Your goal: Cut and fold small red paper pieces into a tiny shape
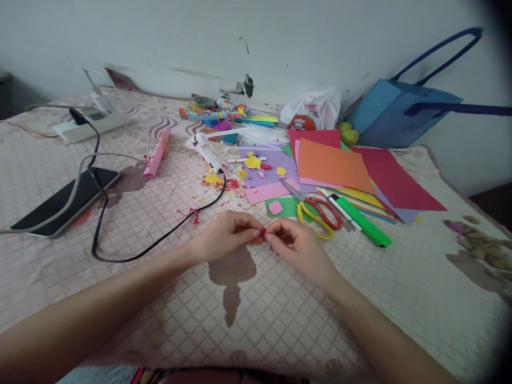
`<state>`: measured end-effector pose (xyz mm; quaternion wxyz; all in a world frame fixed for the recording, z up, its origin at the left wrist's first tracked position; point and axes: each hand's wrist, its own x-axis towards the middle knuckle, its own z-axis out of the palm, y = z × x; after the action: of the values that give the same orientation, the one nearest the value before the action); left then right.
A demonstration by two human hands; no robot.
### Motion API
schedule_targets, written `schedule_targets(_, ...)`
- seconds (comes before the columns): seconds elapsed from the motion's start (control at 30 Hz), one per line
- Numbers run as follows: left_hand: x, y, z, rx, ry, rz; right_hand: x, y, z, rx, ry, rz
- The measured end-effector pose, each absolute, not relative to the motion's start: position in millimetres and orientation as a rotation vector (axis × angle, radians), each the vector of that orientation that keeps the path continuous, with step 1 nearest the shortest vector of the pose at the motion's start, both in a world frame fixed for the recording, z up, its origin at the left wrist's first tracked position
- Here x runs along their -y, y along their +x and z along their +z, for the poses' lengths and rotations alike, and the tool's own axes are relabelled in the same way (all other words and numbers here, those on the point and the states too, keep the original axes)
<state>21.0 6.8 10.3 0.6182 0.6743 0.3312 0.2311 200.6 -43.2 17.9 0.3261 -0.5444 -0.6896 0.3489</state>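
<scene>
My left hand (226,234) and my right hand (298,245) meet low over the quilted cloth (160,277), fingertips pinched together on a tiny red paper piece (263,233). Most of that piece is hidden by my fingers. Just beyond my right hand lie scissors with yellow and red handles (318,213) and a green paper scrap carrying a pink heart shape (276,207). A red paper scrap (194,214) rests to the left of my left hand.
Sheets of coloured paper (340,165) fan out at right, with a green marker (366,221) beside them. A white glue gun (204,149) with a black cord (160,237), a phone (66,200), a power strip (92,125) and a blue bag (400,109) surround the area.
</scene>
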Motion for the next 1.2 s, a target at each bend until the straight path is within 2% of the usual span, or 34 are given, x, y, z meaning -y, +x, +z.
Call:
schedule_targets(0.6, -5.5, 21.4, 11.1, -0.81, 1.616, 0.539, 43.1, 200.2, 13.7, 1.8, -1.407, 0.951)
schedule_targets(1.03, 0.0, 22.3, 13.7, -0.918, 1.796, 0.532, 41.6, 199.7, 6.8, 1.748, -1.395, 1.026)
schedule_targets(1.2, 7.0, 24.6, 15.1, -1.047, 2.032, 0.608, 41.8, 196.1, 6.0, 1.738, -1.401, 1.043)
